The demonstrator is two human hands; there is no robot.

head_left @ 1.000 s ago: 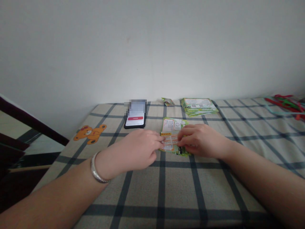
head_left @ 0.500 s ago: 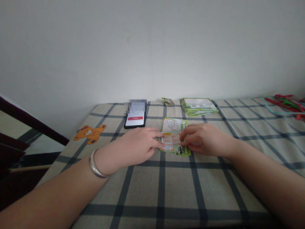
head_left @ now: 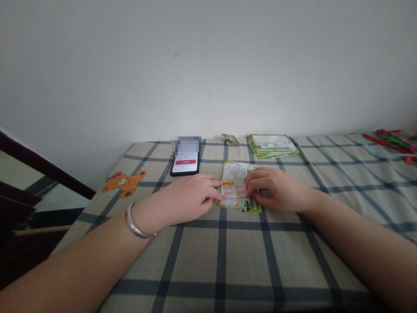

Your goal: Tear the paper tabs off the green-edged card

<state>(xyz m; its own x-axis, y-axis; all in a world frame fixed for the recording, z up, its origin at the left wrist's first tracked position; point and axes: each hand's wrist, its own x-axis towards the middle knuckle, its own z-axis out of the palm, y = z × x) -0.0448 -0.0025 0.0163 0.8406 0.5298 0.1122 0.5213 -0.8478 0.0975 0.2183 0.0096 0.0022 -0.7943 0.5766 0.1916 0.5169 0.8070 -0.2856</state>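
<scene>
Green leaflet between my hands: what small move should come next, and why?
Probably pin the leaflet with the left hand and lift its right edge with the right hand: it lies flat on the checked cloth, both hands touching opposite edges.

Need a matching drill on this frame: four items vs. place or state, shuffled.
1 phone
2 leaflet stack
3 bear print
4 bracelet

a worn behind the left hand
b far edge of the cloth, right of the phone
c orange, near the cloth's left edge
d screen lit, left of the single leaflet

Pairs: 1-d; 2-b; 3-c; 4-a
</scene>
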